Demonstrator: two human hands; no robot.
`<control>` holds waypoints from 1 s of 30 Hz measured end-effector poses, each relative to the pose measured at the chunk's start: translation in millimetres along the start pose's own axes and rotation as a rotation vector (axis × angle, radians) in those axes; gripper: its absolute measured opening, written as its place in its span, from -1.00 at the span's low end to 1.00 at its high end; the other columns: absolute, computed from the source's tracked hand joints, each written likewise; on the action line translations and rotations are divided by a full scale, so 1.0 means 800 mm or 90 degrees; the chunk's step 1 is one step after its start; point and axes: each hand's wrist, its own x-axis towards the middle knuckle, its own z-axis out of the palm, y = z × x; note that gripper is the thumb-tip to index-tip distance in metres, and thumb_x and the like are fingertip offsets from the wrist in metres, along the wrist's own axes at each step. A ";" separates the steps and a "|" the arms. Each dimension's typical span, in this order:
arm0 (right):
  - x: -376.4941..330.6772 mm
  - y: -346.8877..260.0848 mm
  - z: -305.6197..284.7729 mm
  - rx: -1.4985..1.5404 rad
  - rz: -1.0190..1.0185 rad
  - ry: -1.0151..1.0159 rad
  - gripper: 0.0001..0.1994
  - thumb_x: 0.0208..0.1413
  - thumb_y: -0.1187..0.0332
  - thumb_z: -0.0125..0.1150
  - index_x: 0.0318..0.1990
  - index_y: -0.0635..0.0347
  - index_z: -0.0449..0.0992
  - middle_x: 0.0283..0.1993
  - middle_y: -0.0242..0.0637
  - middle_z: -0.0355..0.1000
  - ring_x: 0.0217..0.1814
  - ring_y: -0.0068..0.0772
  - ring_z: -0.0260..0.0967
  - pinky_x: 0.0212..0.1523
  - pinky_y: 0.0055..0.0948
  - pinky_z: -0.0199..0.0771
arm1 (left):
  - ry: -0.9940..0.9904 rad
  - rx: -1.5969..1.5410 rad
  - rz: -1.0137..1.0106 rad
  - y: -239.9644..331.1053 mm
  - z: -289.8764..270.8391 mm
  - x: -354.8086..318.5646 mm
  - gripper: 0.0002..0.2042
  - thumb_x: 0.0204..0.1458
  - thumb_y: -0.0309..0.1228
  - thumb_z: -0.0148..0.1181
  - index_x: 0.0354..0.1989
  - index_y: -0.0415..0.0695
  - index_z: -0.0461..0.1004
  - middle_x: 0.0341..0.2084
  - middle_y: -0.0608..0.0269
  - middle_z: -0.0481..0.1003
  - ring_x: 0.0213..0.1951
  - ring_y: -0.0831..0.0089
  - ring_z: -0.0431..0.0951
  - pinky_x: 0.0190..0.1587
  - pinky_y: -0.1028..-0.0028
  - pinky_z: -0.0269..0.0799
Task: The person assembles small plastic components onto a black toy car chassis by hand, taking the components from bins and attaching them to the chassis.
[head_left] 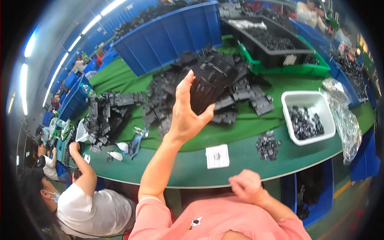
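I watched my left hand (185, 116) raised over the green table (224, 136), thumb on the near face and fingers wrapped behind a black ribbed plastic part (208, 89), gripping it firmly. The part sat just above the middle of the view, in front of the heap of black parts (236, 86) at about 12 o'clock. Its long axis ran from roughly 7 o'clock to 1 o'clock, the narrower end down in my palm and the broader end pointing up and away toward the blue bins (168, 38). My right hand (246, 186) hung close to my chest at 5 o'clock, curled into a loose fist; I could not tell whether it held anything. A white tray (308, 98) of small black pieces stood at 3 o'clock, a white card (217, 156) lay near the table edge, and a smaller stack of black parts (106, 116) sat at 9 o'clock. A co-worker's arm (82, 168) reached in at 8 o'clock under long ceiling lights.
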 end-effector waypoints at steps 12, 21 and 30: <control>0.065 -0.018 0.013 0.188 0.230 -0.046 -0.42 -0.09 0.34 0.34 0.11 0.24 0.26 -0.05 -0.13 0.34 -0.07 -0.27 0.37 -0.17 -0.40 0.40 | 0.106 -0.503 -0.518 0.084 0.019 -0.115 -0.01 -0.17 -0.62 0.32 0.33 -0.15 -0.35 0.08 0.08 0.05 -0.04 0.39 0.35 -0.06 0.43 0.40; 0.051 -0.023 -0.001 0.762 0.468 -0.170 -0.48 -0.02 0.45 0.25 0.13 0.27 0.23 -0.03 -0.30 0.35 -0.05 -0.60 0.30 -0.08 -0.54 0.36 | 0.090 -0.822 -0.490 0.085 0.005 -0.165 -0.29 0.14 0.14 -0.26 0.29 -0.18 -0.02 0.11 -0.12 0.26 0.05 0.12 0.39 0.09 0.21 0.33; 0.032 -0.014 -0.055 0.220 0.400 -0.148 -0.71 0.03 0.51 0.18 -0.05 0.24 0.45 -0.22 -0.24 0.47 -0.21 -0.43 0.45 -0.17 -0.44 0.46 | 0.203 -1.025 -0.457 0.070 0.006 -0.176 -0.24 0.06 0.28 -0.34 0.31 -0.01 -0.06 -0.01 -0.03 0.35 -0.14 0.18 0.49 -0.02 -0.05 0.39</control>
